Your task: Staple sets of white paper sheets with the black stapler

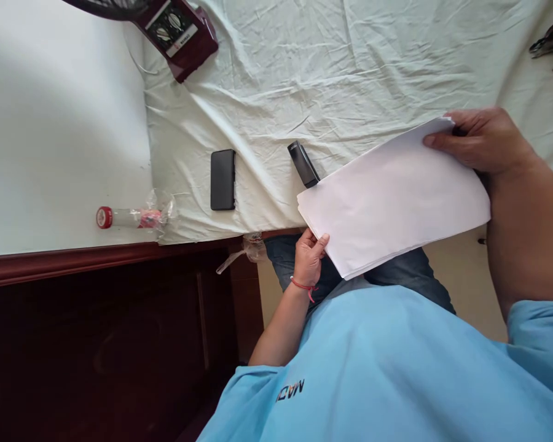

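a stack of flat, plain white paper sheets (391, 190) overhangs the edge of a wrinkled pale-green cloth (267, 104); it should handle light, floppy, easily creased, best taken by opposite ends. the left hand (309, 253) pinches its left edge; the right (486, 141) clasps its far right corner. a clear, red-capped bottle's (133, 218) contents are unclear.

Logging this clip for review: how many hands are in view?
2. The left hand pinches the left edge of the papers; the right hand holds their upper-right corner. No whole hand appears hidden.
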Tool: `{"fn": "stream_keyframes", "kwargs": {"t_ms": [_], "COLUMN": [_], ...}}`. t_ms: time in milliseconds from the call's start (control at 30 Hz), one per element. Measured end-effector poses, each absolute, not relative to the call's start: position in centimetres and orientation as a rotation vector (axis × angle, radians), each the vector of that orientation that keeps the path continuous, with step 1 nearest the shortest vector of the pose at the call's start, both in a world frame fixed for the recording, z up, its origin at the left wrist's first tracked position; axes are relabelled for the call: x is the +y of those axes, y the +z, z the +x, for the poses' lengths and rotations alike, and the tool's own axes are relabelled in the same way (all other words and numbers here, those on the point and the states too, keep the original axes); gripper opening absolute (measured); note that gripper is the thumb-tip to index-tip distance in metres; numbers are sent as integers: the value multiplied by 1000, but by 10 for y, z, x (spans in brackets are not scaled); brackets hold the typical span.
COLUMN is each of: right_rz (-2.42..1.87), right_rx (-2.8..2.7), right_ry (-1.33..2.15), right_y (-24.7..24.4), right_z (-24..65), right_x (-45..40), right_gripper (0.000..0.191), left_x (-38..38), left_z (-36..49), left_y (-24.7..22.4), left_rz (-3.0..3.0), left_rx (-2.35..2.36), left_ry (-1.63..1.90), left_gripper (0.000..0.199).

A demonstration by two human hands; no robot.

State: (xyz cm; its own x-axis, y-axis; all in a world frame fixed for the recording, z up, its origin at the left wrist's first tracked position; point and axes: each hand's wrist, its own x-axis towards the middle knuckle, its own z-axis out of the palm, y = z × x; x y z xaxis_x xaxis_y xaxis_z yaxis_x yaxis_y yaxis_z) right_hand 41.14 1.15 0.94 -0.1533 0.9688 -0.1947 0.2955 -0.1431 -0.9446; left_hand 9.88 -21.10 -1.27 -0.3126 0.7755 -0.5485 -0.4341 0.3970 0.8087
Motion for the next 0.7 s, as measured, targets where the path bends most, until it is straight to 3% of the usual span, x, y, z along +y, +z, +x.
{"fn": "stream_keyframes", "kwargs": {"t_ms": [300,500,700], "right_rz": [-1479,-1403,-1422], "right_rx": [-1520,-1525,-1616], "right_ry": [1263,1182,1137], "right_y": [5,4,3], "right_z": [411,412,409], "right_x": [11,11,11], "right_gripper": [21,27,31], "left_x": [-230,-242,-247], "left_z": [110,108,111], "left_y": [-37,-39,-48], "left_rz": [343,406,351], "left_rx": [1525,1436,1545], "left_ry": [1274,1234,1252], "left_gripper": [63,55,62]}}
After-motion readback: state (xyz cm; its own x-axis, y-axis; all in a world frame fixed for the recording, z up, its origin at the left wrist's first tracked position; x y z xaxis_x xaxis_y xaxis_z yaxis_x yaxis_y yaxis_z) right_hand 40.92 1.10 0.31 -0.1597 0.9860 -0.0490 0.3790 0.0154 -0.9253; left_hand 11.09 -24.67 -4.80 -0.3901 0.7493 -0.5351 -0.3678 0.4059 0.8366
